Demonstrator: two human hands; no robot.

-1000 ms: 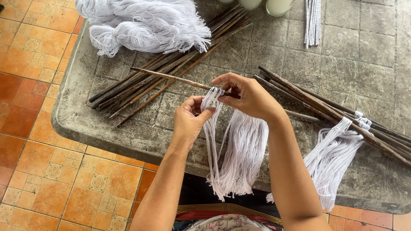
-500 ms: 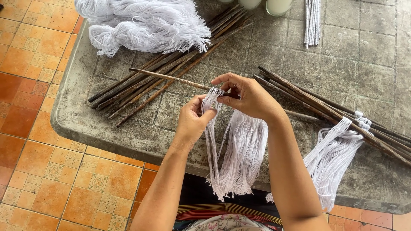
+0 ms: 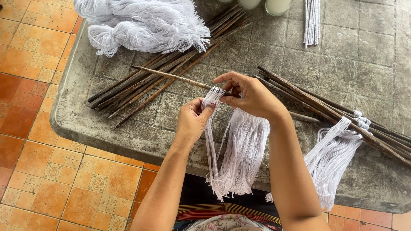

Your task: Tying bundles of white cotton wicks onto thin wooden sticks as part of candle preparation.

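The right hand (image 3: 250, 96) pinches a thin brown wooden stick (image 3: 171, 77) where a bundle of white cotton threads (image 3: 242, 149) loops over it. The left hand (image 3: 192, 119) grips one strand of that bundle, which hangs over the edge of the grey stone desk (image 3: 107, 128).

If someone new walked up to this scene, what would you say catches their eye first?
Most likely the two hands at the centre: the right hand and the left hand work white threads looped over a thin stick, the threads hanging off the front edge of the grey stone table. Next, the heap of white yarn at the table's far left, with a pile of dark sticks fanned out below it.
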